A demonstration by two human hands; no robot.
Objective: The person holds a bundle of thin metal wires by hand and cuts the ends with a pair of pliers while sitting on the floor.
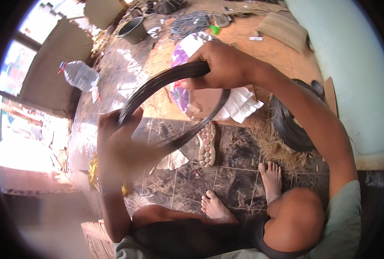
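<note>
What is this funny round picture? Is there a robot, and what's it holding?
No robot here, just a person using two bare hands! A wide, bendy-looking camera on their head looks down, so you see roughly what they see, with their own knees and feet too.

The right hand and left hand both hold a curved black bundle of thin strands, maybe wire; part of the left side is blurry.

On the dirty, dark tiled floor are a pale shoe sole with pinkish pads and a bigger black coil. Farther off are a clear plastic bottle and a dark round bucket.
</note>
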